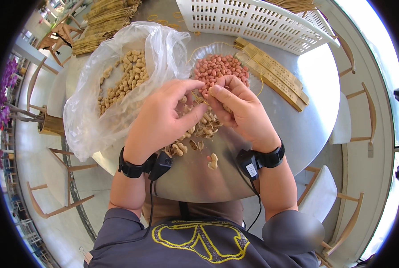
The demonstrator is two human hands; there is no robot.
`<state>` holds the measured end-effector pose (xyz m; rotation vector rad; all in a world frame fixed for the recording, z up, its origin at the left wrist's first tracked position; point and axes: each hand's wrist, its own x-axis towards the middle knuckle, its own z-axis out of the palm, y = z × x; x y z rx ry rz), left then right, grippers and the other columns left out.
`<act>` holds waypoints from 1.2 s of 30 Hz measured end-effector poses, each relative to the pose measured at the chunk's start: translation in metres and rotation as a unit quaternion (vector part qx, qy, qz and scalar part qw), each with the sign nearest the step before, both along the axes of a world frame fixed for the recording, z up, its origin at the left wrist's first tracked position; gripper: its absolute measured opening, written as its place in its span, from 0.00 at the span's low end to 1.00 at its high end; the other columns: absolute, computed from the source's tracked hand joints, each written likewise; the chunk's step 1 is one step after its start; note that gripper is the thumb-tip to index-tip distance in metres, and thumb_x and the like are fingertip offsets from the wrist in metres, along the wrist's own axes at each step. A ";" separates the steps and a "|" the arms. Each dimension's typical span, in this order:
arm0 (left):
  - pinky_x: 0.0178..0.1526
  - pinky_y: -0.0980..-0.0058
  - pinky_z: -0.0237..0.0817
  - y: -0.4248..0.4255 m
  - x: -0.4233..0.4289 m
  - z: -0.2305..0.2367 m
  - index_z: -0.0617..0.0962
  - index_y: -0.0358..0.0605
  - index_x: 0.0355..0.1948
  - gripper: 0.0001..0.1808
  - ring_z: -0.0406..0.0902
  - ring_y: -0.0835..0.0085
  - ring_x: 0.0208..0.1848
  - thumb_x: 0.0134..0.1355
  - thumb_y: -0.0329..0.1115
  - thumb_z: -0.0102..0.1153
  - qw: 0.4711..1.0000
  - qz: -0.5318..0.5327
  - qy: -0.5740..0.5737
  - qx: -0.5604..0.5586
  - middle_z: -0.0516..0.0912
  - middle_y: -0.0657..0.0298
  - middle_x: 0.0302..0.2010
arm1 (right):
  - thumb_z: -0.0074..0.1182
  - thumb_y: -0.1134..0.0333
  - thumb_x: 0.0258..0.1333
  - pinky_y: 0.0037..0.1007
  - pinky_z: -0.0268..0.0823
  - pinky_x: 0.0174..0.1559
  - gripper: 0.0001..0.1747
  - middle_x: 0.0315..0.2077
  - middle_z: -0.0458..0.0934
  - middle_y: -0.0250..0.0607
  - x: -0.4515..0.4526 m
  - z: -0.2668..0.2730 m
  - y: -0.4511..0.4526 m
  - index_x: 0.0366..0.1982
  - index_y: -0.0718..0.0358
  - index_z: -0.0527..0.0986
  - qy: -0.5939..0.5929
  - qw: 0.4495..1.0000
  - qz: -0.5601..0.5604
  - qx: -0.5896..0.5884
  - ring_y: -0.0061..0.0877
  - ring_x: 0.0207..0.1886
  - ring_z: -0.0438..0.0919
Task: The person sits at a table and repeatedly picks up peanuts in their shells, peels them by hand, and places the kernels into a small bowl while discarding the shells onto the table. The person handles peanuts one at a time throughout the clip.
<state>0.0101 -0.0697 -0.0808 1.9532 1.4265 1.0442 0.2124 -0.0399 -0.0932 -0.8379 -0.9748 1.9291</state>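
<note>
My left hand (167,112) is over the heap of peanut shells (208,125), its fingers curled, with an unshelled peanut (183,99) among them. Close beside it, my right hand (241,107) pinches a peanut between thumb and forefinger, and another peanut (227,109) rests in its curled fingers. Red-skinned peanut kernels (219,67) fill a clear plastic dish just beyond both hands. Unshelled peanuts (129,75) lie in an open clear plastic bag (102,130) to the left. Nearer me, an unshelled peanut (213,161) lies on the metal tabletop (192,181).
A white perforated plastic basket (246,20) stands at the back. Bamboo slips bearing writing (276,75) lie at the right, and a stack of woven or bundled strips (102,23) is at the far left. Rubber bands lie near the back. Wooden chairs surround the round table.
</note>
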 end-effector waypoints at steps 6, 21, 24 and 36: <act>0.35 0.75 0.69 0.007 -0.003 -0.007 0.86 0.41 0.48 0.11 0.77 0.75 0.33 0.67 0.31 0.70 0.996 -0.062 -0.049 0.029 0.83 0.64 0.36 | 0.63 0.62 0.73 0.15 0.51 0.25 0.13 0.28 0.72 0.24 0.001 -0.002 0.000 0.40 0.56 0.69 0.026 0.999 0.042 0.020 0.08 0.26 0.65; 0.45 0.74 0.73 0.010 -0.006 -0.013 0.86 0.38 0.50 0.13 0.81 0.73 0.41 0.65 0.28 0.71 0.986 -0.130 -0.094 0.041 0.84 0.63 0.40 | 0.54 0.54 0.79 0.17 0.58 0.30 0.17 0.27 0.72 0.22 -0.001 0.003 -0.010 0.44 0.62 0.76 -0.098 0.987 0.081 0.102 0.09 0.28 0.66; 0.45 0.75 0.74 0.010 -0.006 -0.013 0.86 0.38 0.52 0.14 0.81 0.73 0.41 0.65 0.26 0.71 0.985 -0.138 -0.094 0.050 0.83 0.63 0.41 | 0.50 0.52 0.81 0.17 0.60 0.32 0.21 0.28 0.72 0.21 -0.001 0.002 -0.011 0.50 0.65 0.79 -0.117 0.982 0.089 0.122 0.09 0.30 0.66; 0.50 0.72 0.74 0.011 0.000 -0.013 0.83 0.42 0.60 0.26 0.81 0.70 0.45 0.59 0.28 0.75 0.982 -0.147 -0.107 0.046 0.83 0.63 0.44 | 0.49 0.54 0.82 0.17 0.59 0.34 0.21 0.32 0.73 0.18 -0.015 -0.012 -0.014 0.52 0.64 0.81 -0.069 0.982 0.013 0.174 0.07 0.34 0.66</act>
